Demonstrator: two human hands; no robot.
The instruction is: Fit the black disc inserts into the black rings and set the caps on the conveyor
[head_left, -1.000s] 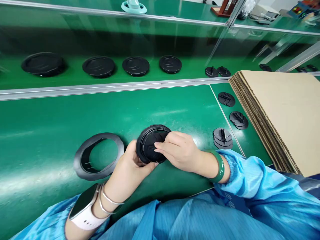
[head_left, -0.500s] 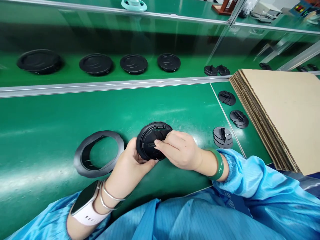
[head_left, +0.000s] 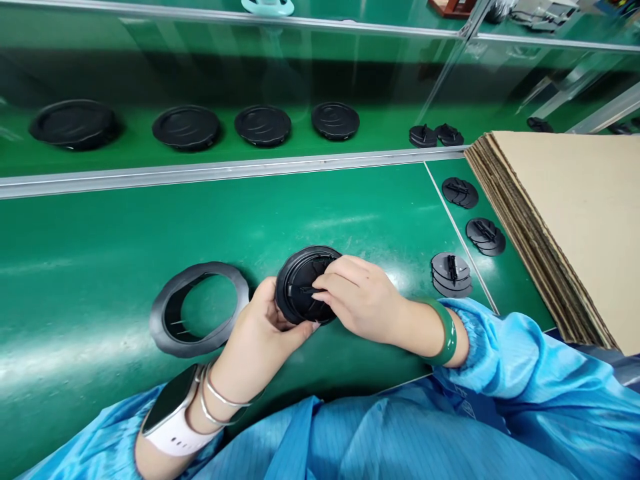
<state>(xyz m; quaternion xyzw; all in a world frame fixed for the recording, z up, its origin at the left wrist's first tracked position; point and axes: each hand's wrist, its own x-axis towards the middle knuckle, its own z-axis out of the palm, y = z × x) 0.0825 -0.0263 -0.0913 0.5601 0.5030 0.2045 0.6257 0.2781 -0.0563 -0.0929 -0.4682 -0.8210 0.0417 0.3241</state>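
A round black plastic part (head_left: 295, 303) with a raised rim and a ribbed inner face is tilted up above the green bench. My left hand (head_left: 265, 327) grips its left and lower edge, thumb along the bottom. My right hand (head_left: 360, 297) is closed in a pinch at the middle of the inner face, on a slim black bar there; the fingers cover the right part of that face. Left of my left hand, an oval dark grey ring (head_left: 161, 323) lies on the bench.
Behind a metal rail (head_left: 225, 171) several black round vents (head_left: 263, 127) stand in a row. At right lie thin black disc stacks with clips (head_left: 451, 277), beside a pile of cardboard sheets (head_left: 575, 213). A light blue object (head_left: 269, 7) sits on the upper shelf.
The view has shifted slightly. My right fingertips have eased a little to the right over the inner face, so more of the middle bar shows. My left hand keeps its grip.
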